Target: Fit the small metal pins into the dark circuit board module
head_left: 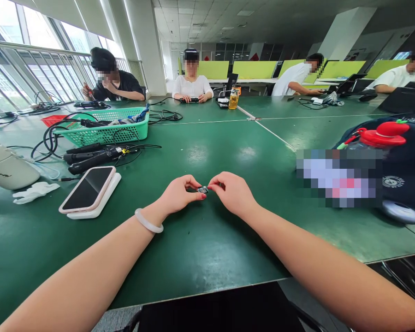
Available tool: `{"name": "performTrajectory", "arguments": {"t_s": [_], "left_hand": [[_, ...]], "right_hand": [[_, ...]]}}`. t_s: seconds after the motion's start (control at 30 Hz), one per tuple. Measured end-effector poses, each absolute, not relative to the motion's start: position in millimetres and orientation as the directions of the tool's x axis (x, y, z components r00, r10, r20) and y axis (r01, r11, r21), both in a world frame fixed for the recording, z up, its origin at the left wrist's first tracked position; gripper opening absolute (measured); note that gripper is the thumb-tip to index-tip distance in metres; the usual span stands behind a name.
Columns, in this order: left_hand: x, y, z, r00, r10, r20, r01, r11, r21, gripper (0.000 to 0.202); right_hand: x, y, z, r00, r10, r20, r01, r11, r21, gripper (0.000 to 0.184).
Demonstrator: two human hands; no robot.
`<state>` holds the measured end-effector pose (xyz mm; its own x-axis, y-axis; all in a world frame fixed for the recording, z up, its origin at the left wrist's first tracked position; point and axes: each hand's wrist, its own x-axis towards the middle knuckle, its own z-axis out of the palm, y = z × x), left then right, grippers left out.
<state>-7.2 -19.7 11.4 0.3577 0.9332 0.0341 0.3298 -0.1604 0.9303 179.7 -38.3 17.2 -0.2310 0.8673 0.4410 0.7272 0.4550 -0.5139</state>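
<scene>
Between the thumb and fingertips of my left hand (178,196) is a small circuit board (203,189), dark with light specks. A pale bangle (148,222) circles my left wrist. My right hand (233,193) is closed in a pinch, its fingertips right at the board's right edge. Whether they grip the board or some tiny part on it, I cannot tell. Both hands are just above the green table (207,249), near its middle. To the left of my left hand, a phone (89,188) rests on a white box (103,198).
A green basket (103,133) of gear stands back left, with black cables and dark handheld devices (93,157) before it. A white tissue (36,191) lies left. On the right are a red-lidded bottle (383,136), a dark bag (408,161) and a mouse (401,212). Several people sit beyond.
</scene>
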Motion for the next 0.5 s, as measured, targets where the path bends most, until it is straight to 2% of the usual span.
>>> {"name": "performTrajectory", "arguments": {"t_s": [0.17,0.5], "left_hand": [[-6.6,-21.2,14.0,0.348,0.936,0.054,0.367,-0.188,0.911,0.035],[-5.8,-21.8,15.3,0.345,0.938,0.041,0.403,-0.187,0.896,0.031]], "right_hand": [[172.6,-42.5,15.5,-0.313,0.848,0.426,0.710,0.508,-0.488,0.011],[176.9,-38.4,14.1,-0.283,0.864,0.417,0.703,0.482,-0.523,0.011]]}}
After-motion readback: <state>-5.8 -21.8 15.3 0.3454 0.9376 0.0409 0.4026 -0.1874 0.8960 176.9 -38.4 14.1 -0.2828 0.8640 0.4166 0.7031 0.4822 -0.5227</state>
